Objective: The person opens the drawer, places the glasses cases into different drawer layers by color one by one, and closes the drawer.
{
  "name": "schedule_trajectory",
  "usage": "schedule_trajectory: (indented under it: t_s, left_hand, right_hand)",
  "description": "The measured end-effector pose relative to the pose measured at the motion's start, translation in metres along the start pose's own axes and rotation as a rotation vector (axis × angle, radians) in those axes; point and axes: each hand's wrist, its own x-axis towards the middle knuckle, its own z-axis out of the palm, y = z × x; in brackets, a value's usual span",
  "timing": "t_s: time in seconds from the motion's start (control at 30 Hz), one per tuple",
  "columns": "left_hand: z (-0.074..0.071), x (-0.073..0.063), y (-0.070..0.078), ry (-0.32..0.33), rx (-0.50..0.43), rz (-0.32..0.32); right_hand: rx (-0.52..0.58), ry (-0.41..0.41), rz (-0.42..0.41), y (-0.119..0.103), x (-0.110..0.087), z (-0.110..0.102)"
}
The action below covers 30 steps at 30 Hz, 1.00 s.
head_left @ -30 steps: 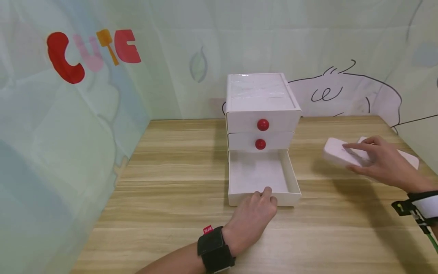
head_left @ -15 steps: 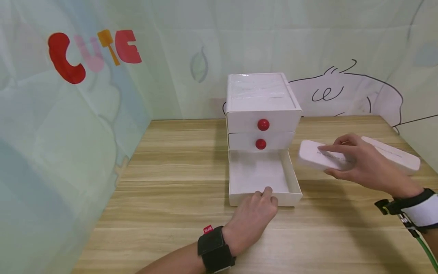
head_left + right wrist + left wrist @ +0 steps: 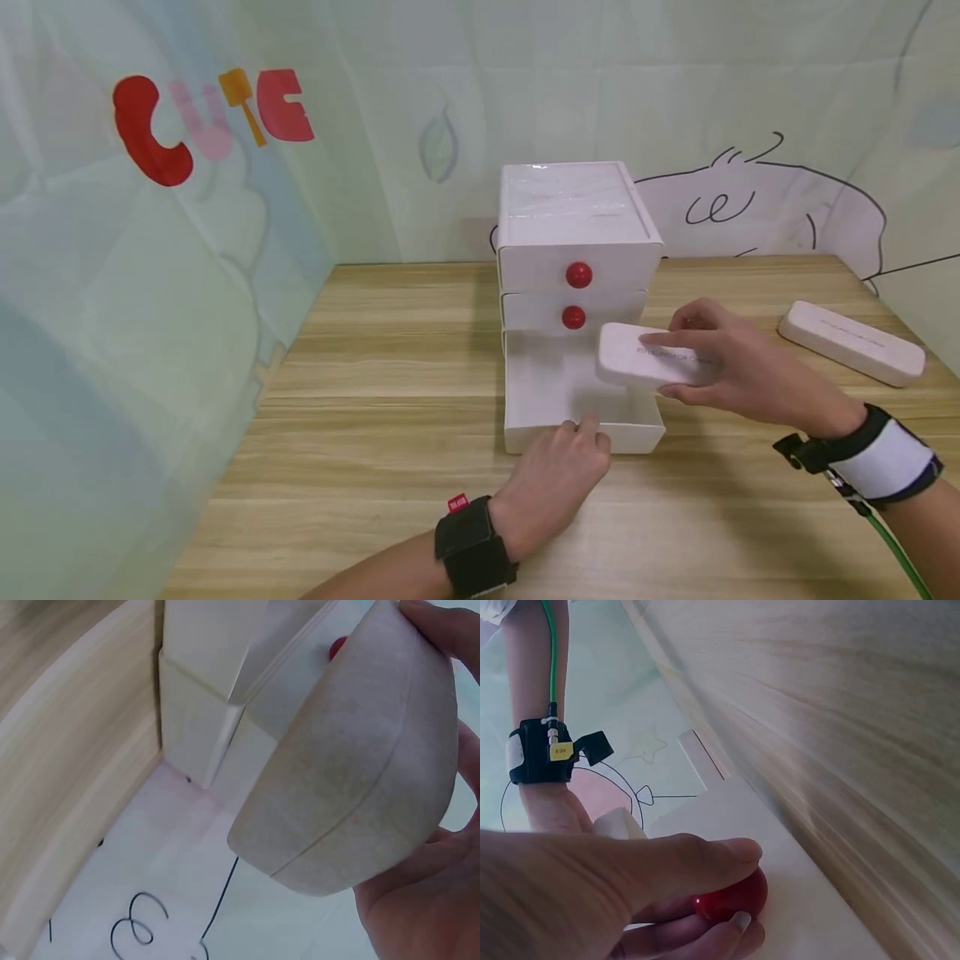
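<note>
A white box with three drawers (image 3: 573,200) stands on the table, its bottom drawer (image 3: 636,438) pulled out. My left hand (image 3: 551,479) is at that drawer's front; the left wrist view shows thumb and fingers pinching its red knob (image 3: 742,896). My right hand (image 3: 750,371) grips a white, round-cornered glasses case (image 3: 626,354) with small printed lettering, holding it over the right part of the open drawer. In the right wrist view the case (image 3: 345,765) shows a seam along its side. No contents show in the visible part of the drawer.
A second white glasses case (image 3: 851,342) lies on the wooden table (image 3: 375,400) at the right. Two upper drawers with red knobs (image 3: 579,275) are closed. A printed cloth (image 3: 405,108) hangs behind and at the left.
My right hand has carried the glasses case leftward from beside the second case to above the drawer. My left hand has stayed at the drawer front.
</note>
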Motion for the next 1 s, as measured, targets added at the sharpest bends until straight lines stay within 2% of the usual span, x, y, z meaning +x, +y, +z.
schedule_trajectory:
  t_s: [0.17,0.4,0.6,0.83,1.0]
  left_hand:
    - [0.0,0.001,0.0,-0.003,0.007,0.007]
    - [0.0,0.002,0.003,0.018,0.03,0.013]
    - [0.002,0.002,0.003,0.031,0.061,0.019]
    - [0.002,0.0,0.003,0.031,0.074,0.017]
    - [0.001,0.0,0.002,0.018,0.068,0.013]
  right_hand:
    - [0.013,-0.035,-0.046,-0.009,0.013,0.012]
    - [0.049,-0.035,-0.12,-0.022,0.027,0.025]
    - [0.056,-0.072,-0.122,-0.03,0.038,0.035]
    - [0.08,-0.093,-0.177,-0.034,0.053,0.048]
    - [0.106,-0.134,-0.148,-0.036,0.061,0.057]
